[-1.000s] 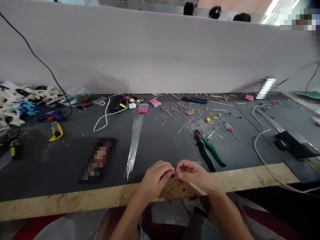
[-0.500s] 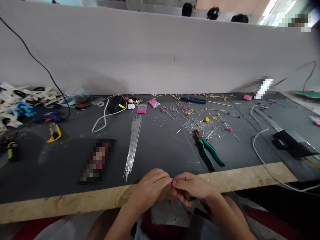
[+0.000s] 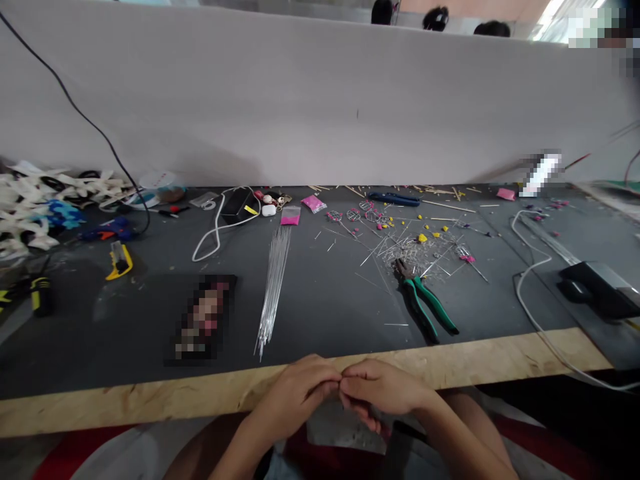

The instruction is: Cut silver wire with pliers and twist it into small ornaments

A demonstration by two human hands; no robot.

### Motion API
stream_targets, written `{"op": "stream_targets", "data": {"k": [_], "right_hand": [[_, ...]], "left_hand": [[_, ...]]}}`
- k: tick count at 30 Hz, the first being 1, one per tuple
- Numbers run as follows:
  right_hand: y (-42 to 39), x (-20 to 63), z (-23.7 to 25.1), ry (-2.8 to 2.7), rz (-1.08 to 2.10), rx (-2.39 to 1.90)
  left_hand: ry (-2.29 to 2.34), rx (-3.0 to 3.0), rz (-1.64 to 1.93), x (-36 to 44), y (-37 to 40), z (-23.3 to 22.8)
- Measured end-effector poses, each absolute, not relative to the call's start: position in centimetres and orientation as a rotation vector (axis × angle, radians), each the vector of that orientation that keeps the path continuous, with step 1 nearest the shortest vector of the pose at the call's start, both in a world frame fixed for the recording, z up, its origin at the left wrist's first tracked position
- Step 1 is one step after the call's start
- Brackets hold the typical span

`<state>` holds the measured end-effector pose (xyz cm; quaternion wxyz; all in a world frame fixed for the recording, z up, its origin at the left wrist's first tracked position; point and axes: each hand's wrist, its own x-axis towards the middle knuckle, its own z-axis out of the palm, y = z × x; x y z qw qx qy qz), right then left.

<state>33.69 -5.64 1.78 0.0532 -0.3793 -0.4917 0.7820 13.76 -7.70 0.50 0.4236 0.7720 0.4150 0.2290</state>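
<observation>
My left hand (image 3: 306, 390) and my right hand (image 3: 383, 388) meet at the fingertips by the table's front edge. Both are closed in a pinch; what sits between the fingers is too small to make out. Just beyond my left hand lies a bundle of thin metal wires (image 3: 274, 293), spread lengthwise on the dark tabletop. Green-handled pliers (image 3: 425, 303) rest beyond my right hand, jaws toward a heap of short wire pieces (image 3: 407, 250). Round wire shapes (image 3: 370, 215) with pink bits lie behind that heap.
A yellow utility knife (image 3: 119, 261), a blue glue gun (image 3: 111, 230) and white looped pieces (image 3: 30, 200) occupy the left. Pink packets (image 3: 291, 215) lie at the back. A white cable (image 3: 523, 287) runs down the right side. A pale partition (image 3: 300, 100) rises behind the table.
Both hands sit slightly lower in the view, still joined at the fingertips. The tabletop scene has shifted a little to the right as the camera turned.
</observation>
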Motion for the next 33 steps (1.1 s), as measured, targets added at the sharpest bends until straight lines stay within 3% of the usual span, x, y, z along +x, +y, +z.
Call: {"op": "stream_targets", "data": {"k": [7,12,16,33], "right_hand": [[-5.2,33.4,3.6,-1.63,2.289,-1.111],[-4.1,33.7,3.9,-2.224,1.726,-1.07],[-3.5,33.6,4.1,-2.247,1.422,-1.154],[-3.2,36.3,3.4,-2.086,1.291,-1.288]], "left_hand": [[1.106,1.846,0.608,13.6,-7.1,1.8],[1.14,1.893,0.685,13.9,-6.6,2.6],[1.183,1.916,0.783,14.2,-5.8,2.7],[1.142,1.821,0.801,17.6,-3.6,2.6]]}}
